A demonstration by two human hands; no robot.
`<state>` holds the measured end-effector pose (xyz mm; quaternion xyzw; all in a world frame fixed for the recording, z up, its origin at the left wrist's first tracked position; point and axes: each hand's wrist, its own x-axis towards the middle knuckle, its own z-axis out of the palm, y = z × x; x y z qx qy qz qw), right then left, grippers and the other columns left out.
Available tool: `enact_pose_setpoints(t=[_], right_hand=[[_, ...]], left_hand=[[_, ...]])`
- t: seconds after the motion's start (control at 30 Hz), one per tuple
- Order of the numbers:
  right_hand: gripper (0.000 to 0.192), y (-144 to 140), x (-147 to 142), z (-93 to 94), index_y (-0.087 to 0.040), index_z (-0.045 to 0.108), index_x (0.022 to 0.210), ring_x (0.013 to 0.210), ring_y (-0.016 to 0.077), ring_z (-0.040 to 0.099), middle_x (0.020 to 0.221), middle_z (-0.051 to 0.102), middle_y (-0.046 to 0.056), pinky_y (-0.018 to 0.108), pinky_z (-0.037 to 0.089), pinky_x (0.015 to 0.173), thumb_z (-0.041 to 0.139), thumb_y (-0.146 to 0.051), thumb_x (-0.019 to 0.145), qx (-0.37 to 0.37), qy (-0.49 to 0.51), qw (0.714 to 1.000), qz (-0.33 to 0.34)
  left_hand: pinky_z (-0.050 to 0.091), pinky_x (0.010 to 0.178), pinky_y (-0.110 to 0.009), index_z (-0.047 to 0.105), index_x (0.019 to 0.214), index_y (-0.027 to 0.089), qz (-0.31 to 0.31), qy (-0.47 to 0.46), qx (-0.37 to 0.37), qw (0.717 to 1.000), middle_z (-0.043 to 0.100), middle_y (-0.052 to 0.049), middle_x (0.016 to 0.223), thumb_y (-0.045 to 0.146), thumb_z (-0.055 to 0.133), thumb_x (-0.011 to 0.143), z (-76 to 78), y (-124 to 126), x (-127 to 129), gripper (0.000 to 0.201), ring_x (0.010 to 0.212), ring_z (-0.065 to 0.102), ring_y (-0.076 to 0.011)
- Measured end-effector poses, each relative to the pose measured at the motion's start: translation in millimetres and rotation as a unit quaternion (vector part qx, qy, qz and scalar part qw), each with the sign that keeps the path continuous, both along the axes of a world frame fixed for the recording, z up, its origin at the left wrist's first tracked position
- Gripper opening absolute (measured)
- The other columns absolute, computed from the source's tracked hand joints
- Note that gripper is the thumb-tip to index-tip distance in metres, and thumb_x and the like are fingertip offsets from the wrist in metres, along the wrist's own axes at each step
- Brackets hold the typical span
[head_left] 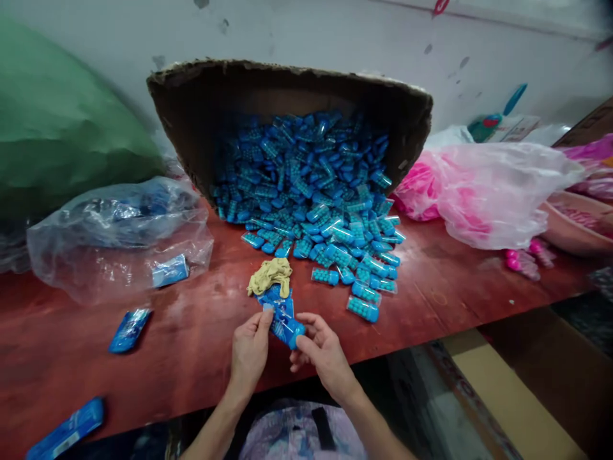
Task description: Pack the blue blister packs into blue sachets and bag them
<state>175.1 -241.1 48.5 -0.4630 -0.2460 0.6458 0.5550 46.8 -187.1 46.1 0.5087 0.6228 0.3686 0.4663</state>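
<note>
Head camera view: at the front edge of a red table (191,345), a person's left hand (249,351) and right hand (323,354) close together on a blue packet (282,319), the left pinching its upper part between thumb and fingers, the right gripping the rounded lower end. The packet sits just above the table's front edge, below a yellow cloth (271,275). Behind it, small blue capsule-shaped tubes (311,191) spill from a tipped cardboard box (287,89) toward the table's middle. Finished-looking blue packets (129,329) lie near the left front corner beside a clear plastic bag (115,236). Done well, this step seems to call for a steady pinch at both ends, keeping the packet straight and clear of the loose pile.
</note>
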Motion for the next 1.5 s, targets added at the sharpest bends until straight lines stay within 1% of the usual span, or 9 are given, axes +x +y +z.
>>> enact_pose_setpoints(t=[0.13, 0.27, 0.47, 0.67, 0.9, 1.13, 1.27, 1.4, 1.5], right_hand=[[0.035, -3, 7, -5.8, -0.018, 0.053, 0.097, 0.049, 0.0081, 0.056, 0.071, 0.058, -0.003, 0.020, 0.049, 0.042, 0.066, -0.032, 0.068, 0.005, -0.001, 1.000, 0.017], [0.027, -6, 13, -11.2, -0.019, 0.054, 0.099, 0.054, 0.0091, 0.055, 0.077, 0.058, -0.001, 0.023, 0.049, 0.049, 0.059, -0.028, 0.074, 0.033, -0.080, 0.996, -0.012], [0.029, -13, 16, -6.1, -0.024, 0.058, 0.104, 0.086, 0.0163, 0.055, 0.091, 0.057, 0.002, 0.028, 0.045, 0.079, 0.058, -0.014, 0.076, 0.186, -0.336, 0.923, -0.009], [0.065, -8, 23, -1.5, -0.030, 0.046, 0.122, 0.107, 0.0188, 0.048, 0.114, 0.050, 0.002, 0.031, 0.039, 0.093, 0.069, -0.011, 0.064, 0.180, -0.289, 0.939, 0.036], [0.068, -7, 26, -3.0, -0.033, 0.044, 0.124, 0.111, 0.0206, 0.047, 0.121, 0.049, 0.001, 0.034, 0.041, 0.092, 0.071, -0.014, 0.064, 0.163, -0.156, 0.970, 0.087], [0.059, -12, 25, -15.3, -0.035, 0.050, 0.120, 0.098, 0.0210, 0.055, 0.112, 0.057, 0.000, 0.033, 0.049, 0.079, 0.069, -0.019, 0.067, 0.120, -0.166, 0.977, 0.057], [0.049, -9, 23, -20.2, -0.030, 0.056, 0.115, 0.094, 0.0203, 0.057, 0.104, 0.062, 0.001, 0.035, 0.045, 0.087, 0.067, -0.018, 0.068, 0.119, -0.175, 0.977, 0.013], [0.042, -2, 21, -17.2, -0.027, 0.056, 0.111, 0.099, 0.0182, 0.056, 0.106, 0.062, 0.001, 0.033, 0.043, 0.088, 0.063, -0.017, 0.071, 0.093, -0.069, 0.993, 0.016], [0.031, 7, 16, -11.3, -0.023, 0.059, 0.103, 0.094, 0.0167, 0.057, 0.099, 0.063, 0.001, 0.031, 0.043, 0.085, 0.062, -0.020, 0.073, 0.081, -0.064, 0.994, 0.024]], left_hand=[[0.040, 0.055, -0.022, 0.061, 0.066, 0.016, 0.008, -0.083, -0.028, 0.996, 0.058, 0.003, 0.056, 0.044, 0.056, 0.070, 0.0, -3, 7, 0.029, 0.054, 0.051, -0.0114], [0.044, 0.051, -0.022, 0.056, 0.076, 0.017, -0.007, -0.265, -0.176, 0.948, 0.061, 0.002, 0.062, 0.045, 0.060, 0.067, 5.3, -6, 19, 0.030, 0.052, 0.055, -0.0109], [0.045, 0.046, -0.021, 0.054, 0.074, 0.016, -0.050, -0.342, -0.303, 0.888, 0.060, 0.002, 0.059, 0.028, 0.070, 0.062, 6.2, -10, 20, 0.024, 0.050, 0.055, -0.0094], [0.044, 0.047, -0.022, 0.057, 0.085, 0.016, -0.146, -0.408, -0.320, 0.842, 0.061, 0.001, 0.061, 0.025, 0.065, 0.070, 3.4, -7, 11, 0.019, 0.048, 0.054, -0.0090], [0.045, 0.056, -0.022, 0.064, 0.084, 0.016, -0.154, -0.457, -0.340, 0.807, 0.064, -0.001, 0.068, 0.025, 0.073, 0.060, 0.4, -12, 9, 0.027, 0.059, 0.058, -0.0109], [0.047, 0.060, -0.021, 0.066, 0.075, 0.016, -0.054, -0.461, -0.327, 0.823, 0.065, 0.000, 0.066, 0.028, 0.072, 0.061, -1.8, -32, 23, 0.021, 0.058, 0.057, -0.0087], [0.048, 0.056, -0.021, 0.064, 0.077, 0.016, -0.011, -0.444, -0.309, 0.841, 0.065, 0.000, 0.068, 0.033, 0.070, 0.063, 0.0, -36, 32, 0.022, 0.058, 0.058, -0.0090], [0.049, 0.055, -0.023, 0.061, 0.077, 0.015, -0.005, -0.390, -0.291, 0.873, 0.065, 0.000, 0.066, 0.040, 0.065, 0.067, 2.4, -33, 34, 0.026, 0.058, 0.060, -0.0110], [0.048, 0.054, -0.023, 0.060, 0.079, 0.014, -0.005, -0.323, -0.250, 0.913, 0.066, -0.001, 0.066, 0.041, 0.065, 0.066, 1.6, -27, 28, 0.030, 0.059, 0.062, -0.0129]])
